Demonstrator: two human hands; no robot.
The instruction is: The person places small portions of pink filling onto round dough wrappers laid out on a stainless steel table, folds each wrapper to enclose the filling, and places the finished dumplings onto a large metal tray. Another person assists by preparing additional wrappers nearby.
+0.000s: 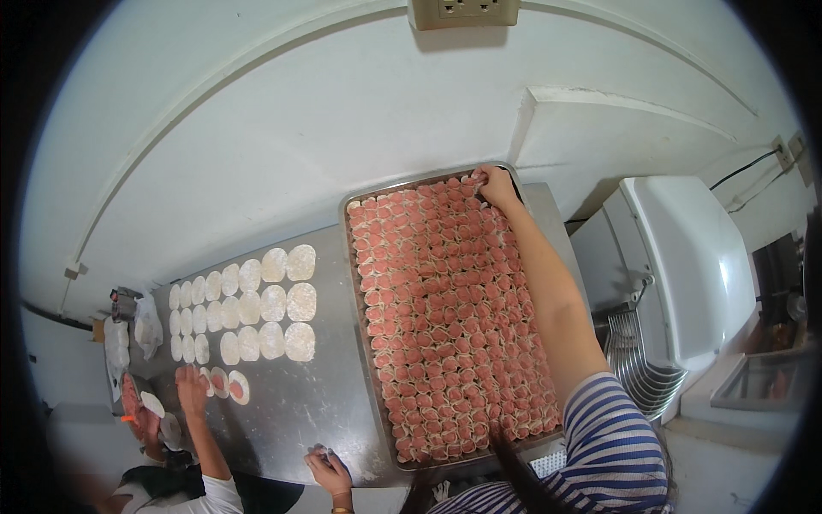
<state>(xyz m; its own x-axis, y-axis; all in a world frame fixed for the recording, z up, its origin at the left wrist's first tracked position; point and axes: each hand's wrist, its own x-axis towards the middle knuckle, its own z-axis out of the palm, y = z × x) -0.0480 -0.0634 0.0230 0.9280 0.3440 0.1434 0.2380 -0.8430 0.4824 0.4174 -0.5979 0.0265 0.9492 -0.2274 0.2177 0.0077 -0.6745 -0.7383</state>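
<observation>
A large metal tray (353, 283) is covered with rows of small open-topped dumplings (445, 308), pink filling showing inside pale wrappers. My right arm stretches over the tray's right side, and my right hand (498, 188) is at its far right corner. The fingers there are pinched on a dumpling at the end of the far row, partly hidden by the hand. Low in the view, my left hand (330, 471) is by the table's near edge, left of the tray. Its fingers are curled in, and whatever they hold is too small to make out.
Round pale wrappers (272, 303) lie in rows on the steel table (334, 385). At left, a co-worker's hand (192, 392) is beside wrappers topped with filling (238, 387); pink filling (131, 396) sits farther left. A white machine (685, 265) with curved wire guard stands right.
</observation>
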